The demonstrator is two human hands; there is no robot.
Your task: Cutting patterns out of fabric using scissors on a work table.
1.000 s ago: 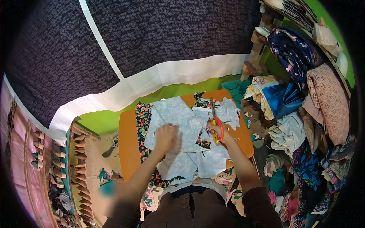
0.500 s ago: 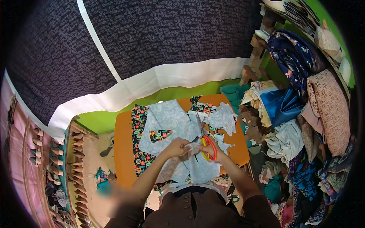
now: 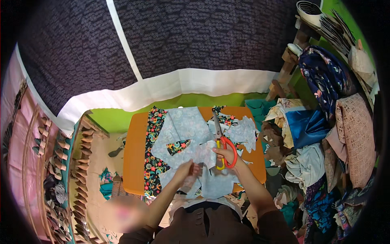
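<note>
My right hand [image 3: 226, 155] is closed round a pair of scissors [image 3: 218, 129] with red and yellow handles, blades pointing away from me. At its fingertips a small pale piece of cloth [image 3: 210, 154] is pinched, hanging over the work. My left hand [image 3: 187, 169] hovers above the cloth to the left, fingers loosely curled and apart, with nothing seen in them. Below both hands lies pale-backed fabric [image 3: 178, 126], its dark floral face [image 3: 155, 162] showing along the left edge and in a small patch [image 3: 177, 147]. Cut pieces [image 3: 243, 132] lie to the right.
The fabric rests on an orange table [image 3: 134, 162]. At right are heaped cloths, including a blue satin bundle [image 3: 307, 128] and a white one [image 3: 307, 156]. Wooden shoe-shaped forms [image 3: 83, 166] line a rack at left. A dark patterned curtain [image 3: 203, 36] hangs beyond the table.
My left hand has let go of the pale cloth and drawn back to the left. The right hand keeps the scissors, now turned more upright, and the cloth piece. The view has shifted slightly.
</note>
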